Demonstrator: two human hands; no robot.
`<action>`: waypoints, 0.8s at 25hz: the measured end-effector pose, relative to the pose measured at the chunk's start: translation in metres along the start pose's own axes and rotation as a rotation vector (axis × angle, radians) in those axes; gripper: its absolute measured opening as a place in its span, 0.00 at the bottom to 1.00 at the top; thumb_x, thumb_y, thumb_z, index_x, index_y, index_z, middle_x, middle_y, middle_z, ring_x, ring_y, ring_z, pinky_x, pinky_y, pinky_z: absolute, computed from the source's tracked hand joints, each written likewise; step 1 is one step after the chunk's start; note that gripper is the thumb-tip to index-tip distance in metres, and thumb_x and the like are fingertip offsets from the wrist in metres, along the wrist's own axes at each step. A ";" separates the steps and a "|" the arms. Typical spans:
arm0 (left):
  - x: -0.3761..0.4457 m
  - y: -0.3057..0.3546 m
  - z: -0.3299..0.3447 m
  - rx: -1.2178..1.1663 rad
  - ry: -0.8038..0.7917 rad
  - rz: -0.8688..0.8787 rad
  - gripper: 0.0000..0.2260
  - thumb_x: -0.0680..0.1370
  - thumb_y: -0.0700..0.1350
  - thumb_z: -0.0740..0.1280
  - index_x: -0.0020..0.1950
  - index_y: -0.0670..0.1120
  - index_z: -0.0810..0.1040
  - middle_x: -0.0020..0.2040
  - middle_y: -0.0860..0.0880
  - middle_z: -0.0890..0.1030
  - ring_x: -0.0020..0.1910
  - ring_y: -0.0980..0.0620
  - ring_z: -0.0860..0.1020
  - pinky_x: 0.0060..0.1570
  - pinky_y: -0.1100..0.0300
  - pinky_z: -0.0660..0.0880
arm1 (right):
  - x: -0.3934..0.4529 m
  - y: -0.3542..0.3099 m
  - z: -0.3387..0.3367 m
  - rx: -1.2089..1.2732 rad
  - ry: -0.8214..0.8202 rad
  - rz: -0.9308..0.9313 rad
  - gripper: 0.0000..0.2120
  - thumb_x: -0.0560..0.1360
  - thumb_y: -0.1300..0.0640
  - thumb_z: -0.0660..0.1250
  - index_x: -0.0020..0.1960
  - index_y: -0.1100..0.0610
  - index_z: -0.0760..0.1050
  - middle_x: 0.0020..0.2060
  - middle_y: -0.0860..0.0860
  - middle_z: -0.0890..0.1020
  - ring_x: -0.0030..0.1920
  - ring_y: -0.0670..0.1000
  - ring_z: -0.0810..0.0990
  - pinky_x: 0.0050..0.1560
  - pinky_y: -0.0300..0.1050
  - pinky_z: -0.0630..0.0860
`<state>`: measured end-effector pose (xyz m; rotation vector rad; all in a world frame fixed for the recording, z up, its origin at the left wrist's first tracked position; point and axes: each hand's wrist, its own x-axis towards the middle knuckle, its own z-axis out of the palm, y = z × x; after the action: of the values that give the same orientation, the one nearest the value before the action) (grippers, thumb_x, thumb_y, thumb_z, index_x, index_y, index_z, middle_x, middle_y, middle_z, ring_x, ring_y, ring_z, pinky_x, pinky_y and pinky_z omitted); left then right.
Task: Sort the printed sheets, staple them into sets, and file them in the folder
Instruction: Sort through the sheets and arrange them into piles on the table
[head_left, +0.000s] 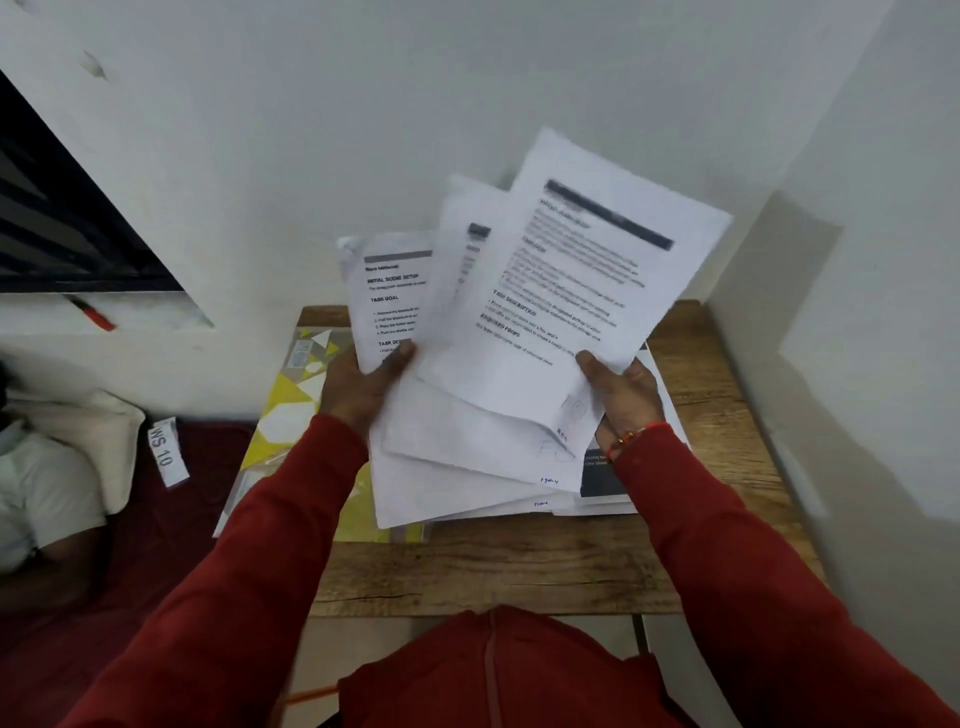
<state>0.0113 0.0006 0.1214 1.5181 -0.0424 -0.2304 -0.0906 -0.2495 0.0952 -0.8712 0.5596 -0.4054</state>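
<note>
Several white printed sheets (550, 312) are fanned out in the air above a small wooden table (519, 571). My left hand (363, 384) grips the fan's left edge, thumb on top. At the lower right edge of the front sheet, my right hand (623, 395) pinches the paper. A yellow, grey and white patterned folder (291, 400) lies flat on the table's left side, partly under the sheets. More printed pages (602, 483) lie on the table beneath my right wrist. No stapler is in view.
White walls close in behind and to the right of the table. A person in a white shirt (41, 493) lies on a dark red mattress at the left, beside a "WS 10" label (166, 452). A red pen (93, 314) rests on the window ledge.
</note>
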 end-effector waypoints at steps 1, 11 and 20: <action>-0.002 0.002 0.000 -0.009 0.016 0.018 0.08 0.74 0.43 0.73 0.52 0.47 0.81 0.42 0.56 0.86 0.41 0.58 0.83 0.37 0.65 0.78 | 0.005 -0.001 -0.005 0.022 0.065 -0.013 0.16 0.75 0.68 0.68 0.63 0.63 0.76 0.56 0.58 0.83 0.55 0.57 0.82 0.52 0.53 0.81; 0.000 0.007 0.010 -0.020 -0.023 -0.054 0.05 0.78 0.45 0.69 0.52 0.46 0.80 0.38 0.56 0.85 0.36 0.60 0.83 0.33 0.67 0.77 | -0.003 -0.009 -0.001 -0.107 -0.270 0.177 0.16 0.77 0.66 0.65 0.65 0.62 0.74 0.58 0.56 0.82 0.57 0.55 0.82 0.55 0.51 0.80; -0.009 0.005 0.013 -0.068 -0.078 -0.185 0.13 0.80 0.47 0.65 0.55 0.39 0.81 0.49 0.42 0.85 0.41 0.48 0.83 0.39 0.58 0.79 | -0.002 0.028 0.003 -0.242 -0.192 0.194 0.26 0.69 0.70 0.73 0.65 0.63 0.73 0.59 0.60 0.81 0.59 0.62 0.80 0.60 0.63 0.76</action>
<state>0.0004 -0.0109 0.1281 1.4455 0.0435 -0.4352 -0.0877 -0.2304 0.0752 -1.0646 0.5160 -0.0758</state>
